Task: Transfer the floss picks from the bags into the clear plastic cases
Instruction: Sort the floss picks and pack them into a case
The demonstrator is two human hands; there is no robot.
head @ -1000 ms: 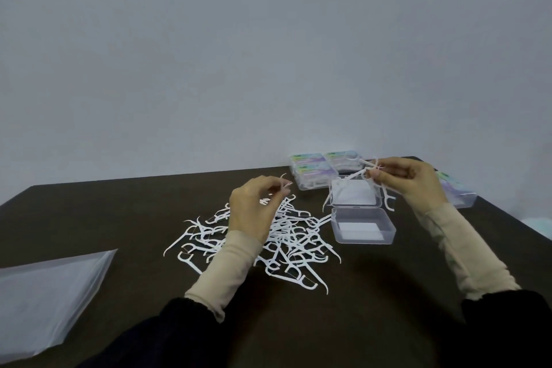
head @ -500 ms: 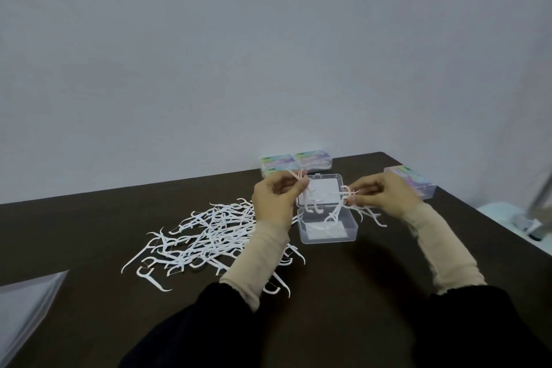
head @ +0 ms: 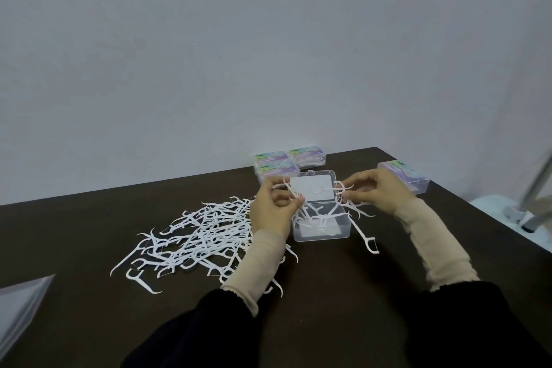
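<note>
On a dark brown tabletop [head: 343,293], seen from a head-worn camera looking forward and down, a person's two hands meet over an open clear plastic case [head: 321,225]; the case sits near the middle of the far half of the tabletop, its lid [head: 312,188] tipped back behind it, and several white floss picks lie inside or lean over its rim. The left hand [head: 273,207], fingers curled, pinches a few floss picks [head: 291,190] above the case's left edge; the right hand [head: 376,190], fingers also curled, pinches another small bunch of picks [head: 343,188] above the case's right edge; both wrists wear beige cuffs under dark sleeves. One single floss pick [head: 366,237] lies on the tabletop just right of the case. To the left of the case, partly hidden by the left forearm, a loose heap of white floss picks [head: 191,239] spreads across the tabletop. Behind the open case, by the wall, closed cases with pastel labels [head: 288,161] sit clustered together; another closed labelled case [head: 403,176] sits behind the right hand near the right edge. At the lower left corner, the edge of a clear plastic bag [head: 21,305] lies flat; a plain pale wall [head: 268,54] fills the upper part of the view.
</note>
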